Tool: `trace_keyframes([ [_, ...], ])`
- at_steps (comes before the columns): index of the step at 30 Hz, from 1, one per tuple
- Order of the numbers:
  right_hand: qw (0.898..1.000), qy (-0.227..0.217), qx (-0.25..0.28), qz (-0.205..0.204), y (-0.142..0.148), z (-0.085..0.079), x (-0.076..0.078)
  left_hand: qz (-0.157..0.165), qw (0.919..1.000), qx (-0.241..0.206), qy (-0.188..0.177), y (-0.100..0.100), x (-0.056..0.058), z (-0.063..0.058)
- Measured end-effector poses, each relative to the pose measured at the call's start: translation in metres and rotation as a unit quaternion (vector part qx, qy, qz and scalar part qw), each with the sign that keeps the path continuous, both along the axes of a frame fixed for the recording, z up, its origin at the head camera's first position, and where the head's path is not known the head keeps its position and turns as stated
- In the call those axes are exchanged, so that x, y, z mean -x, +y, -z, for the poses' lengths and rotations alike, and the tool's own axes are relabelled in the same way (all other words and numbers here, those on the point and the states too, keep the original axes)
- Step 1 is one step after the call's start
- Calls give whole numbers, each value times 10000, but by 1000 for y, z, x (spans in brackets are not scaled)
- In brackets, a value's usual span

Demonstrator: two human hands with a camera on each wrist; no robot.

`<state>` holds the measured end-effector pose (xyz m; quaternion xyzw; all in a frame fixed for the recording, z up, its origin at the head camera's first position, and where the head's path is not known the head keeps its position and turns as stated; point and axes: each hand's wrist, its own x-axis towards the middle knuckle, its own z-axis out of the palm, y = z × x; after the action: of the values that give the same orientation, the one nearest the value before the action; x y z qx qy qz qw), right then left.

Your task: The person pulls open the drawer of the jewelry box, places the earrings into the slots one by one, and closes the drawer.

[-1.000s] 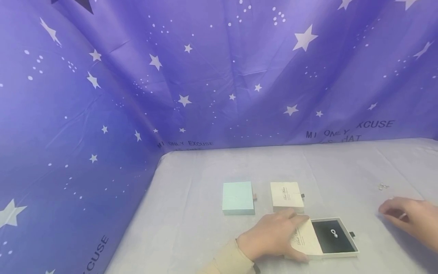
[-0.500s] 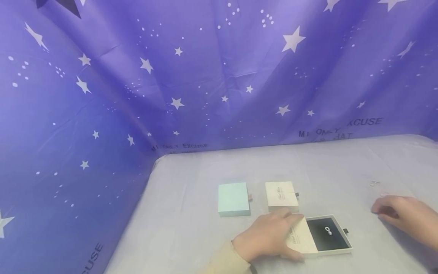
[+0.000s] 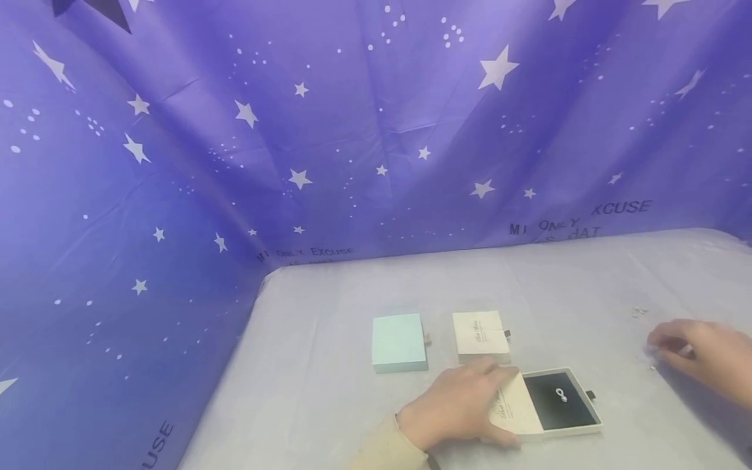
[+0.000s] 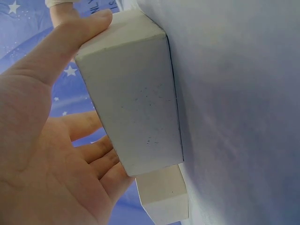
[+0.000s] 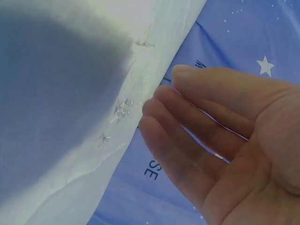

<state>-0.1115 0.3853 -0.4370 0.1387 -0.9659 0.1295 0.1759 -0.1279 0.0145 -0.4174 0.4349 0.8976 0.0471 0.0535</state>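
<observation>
My left hand (image 3: 461,405) grips the sleeve of a cream drawer-type jewellery box (image 3: 517,411), thumb on its near side and fingers on its far side. In the left wrist view the plain end of this jewellery box (image 4: 133,103) stands between thumb and fingers. Its drawer (image 3: 561,399) is slid out to the right, and a small silvery pendant-like piece (image 3: 561,395) lies on the black lining. My right hand (image 3: 702,356) hovers at the right, fingers loosely bent, holding nothing visible. Small shiny jewellery pieces (image 5: 123,108) lie on the cloth beyond its fingertips.
A closed mint box (image 3: 399,343) with a pink tab stands left of a closed cream box (image 3: 482,334) with a dark tab. A tiny shiny piece (image 3: 639,312) lies behind the right hand. Purple star-printed curtain (image 3: 352,130) borders the white-covered table (image 3: 317,365).
My right hand has shifted slightly up and away from the cloth, and a tiny piece now shows below its fingertips. The left hand keeps its grip. The head view has turned slightly right.
</observation>
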Motion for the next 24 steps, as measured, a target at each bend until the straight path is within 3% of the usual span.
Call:
trace_keyframes([
  [11, 9999, 42, -149, 33, 7, -8, 12, -162, 9997, -133, -92, -5, -2, -2],
  [24, 9962, -747, -195, 409, 27, 4, 13, 3, 9998, -194, -90, -2, -2, 2],
])
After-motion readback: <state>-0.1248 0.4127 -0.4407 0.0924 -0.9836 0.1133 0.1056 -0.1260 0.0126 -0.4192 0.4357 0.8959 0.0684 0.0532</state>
